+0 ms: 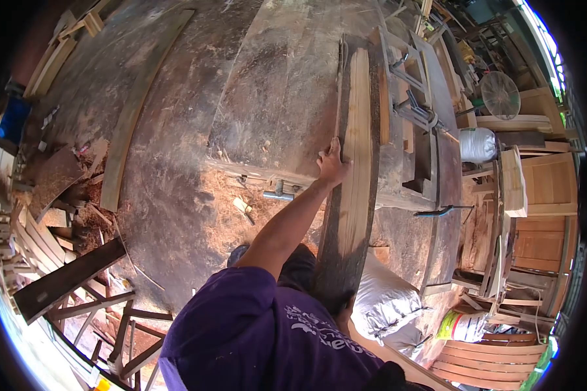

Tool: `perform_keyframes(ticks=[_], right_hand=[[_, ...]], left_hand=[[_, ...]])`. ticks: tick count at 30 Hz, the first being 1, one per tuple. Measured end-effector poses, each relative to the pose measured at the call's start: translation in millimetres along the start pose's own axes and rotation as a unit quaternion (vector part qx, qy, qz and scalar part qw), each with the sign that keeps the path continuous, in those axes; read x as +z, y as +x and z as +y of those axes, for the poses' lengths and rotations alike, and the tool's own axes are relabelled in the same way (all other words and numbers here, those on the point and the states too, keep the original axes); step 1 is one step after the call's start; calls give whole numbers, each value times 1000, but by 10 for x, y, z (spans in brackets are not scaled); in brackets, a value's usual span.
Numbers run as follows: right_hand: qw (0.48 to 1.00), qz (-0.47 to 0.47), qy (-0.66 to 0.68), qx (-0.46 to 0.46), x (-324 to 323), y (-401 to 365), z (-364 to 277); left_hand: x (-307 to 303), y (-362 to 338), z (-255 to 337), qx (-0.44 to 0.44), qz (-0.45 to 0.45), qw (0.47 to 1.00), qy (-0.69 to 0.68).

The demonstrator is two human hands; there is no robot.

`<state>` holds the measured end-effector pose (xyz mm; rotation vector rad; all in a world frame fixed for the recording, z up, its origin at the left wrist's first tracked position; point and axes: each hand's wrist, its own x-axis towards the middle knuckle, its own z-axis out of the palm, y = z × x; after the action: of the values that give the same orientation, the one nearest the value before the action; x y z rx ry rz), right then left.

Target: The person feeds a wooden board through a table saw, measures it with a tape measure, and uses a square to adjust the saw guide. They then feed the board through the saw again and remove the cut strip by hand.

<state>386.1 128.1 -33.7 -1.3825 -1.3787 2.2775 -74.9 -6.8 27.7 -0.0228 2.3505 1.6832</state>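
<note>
A long wooden plank (357, 150), pale along its middle with dark, rough edges, runs from my body out over the workbench. My left hand (333, 164) grips its left edge about halfway along, fingers pointing forward. At the near end, low by my waist, my right hand (347, 313) holds the plank's right side. Most of that hand is hidden by the plank and my purple sleeve. The plank's far part lies over the workbench top (274, 111), and its near part juts past the bench's front edge.
Clamps (414, 114) and a wooden frame stand right of the plank. A bench vise (279, 193) sits on the front edge above sawdust. A stuffed white sack (385, 293) is at my right. Another board (140, 104) lies to the left, with scrap wood piled beyond.
</note>
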Motion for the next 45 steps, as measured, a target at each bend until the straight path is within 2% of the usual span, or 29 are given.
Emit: perform_keyframes(ticks=[4,6,8,14,16,18,20,22,24,26,28,30,33,36,40,43,45], right_hand=[[1000,11,-22,-4,132,17,-66],[996,36,40,69,238,-15,-170],[998,30,23,55,316,-24,-224],[996,56,-68,3,782,-228,-475],[996,46,-74,-15,750,-149,-458],[1000,13,-12,-9,645,-7,-380],[1000,5,12,-4,632,43,-348],[999,-4,36,-1,534,176,-303],[998,-48,-19,-26,339,350,-164],[999,-19,-18,-31,520,271,-265],[999,9,-22,-32,506,295,-222],[998,31,45,20,495,399,-202],[994,50,72,59,665,344,-304],[997,50,49,24,969,201,-481],[995,55,69,50,1051,189,-561],[997,45,49,32,1214,101,-679],[992,75,63,82,1485,-51,-847]], left_hand=[[-17,76,4,0,-3,1000,7],[-20,116,13,3,-4,1000,-1],[-37,133,22,6,-6,1000,-10],[-358,90,-93,15,-94,993,65],[-527,141,-302,80,-35,992,96],[-820,279,-491,64,0,991,114],[-1244,316,-528,7,56,975,216],[-1843,356,-548,-31,19,974,224],[-2110,317,-771,-41,175,930,322],[-2331,348,-1138,-73,257,877,399],[-2497,182,-1291,-53,251,875,411],[-2513,117,-1298,-37,248,872,420],[-2504,80,-1220,-70,223,876,422],[-2484,67,-1234,-62,243,865,435],[-2469,62,-1235,-57,244,864,437],[-2475,43,-1210,-61,239,868,431],[-2473,35,-1201,-63,238,869,430]])
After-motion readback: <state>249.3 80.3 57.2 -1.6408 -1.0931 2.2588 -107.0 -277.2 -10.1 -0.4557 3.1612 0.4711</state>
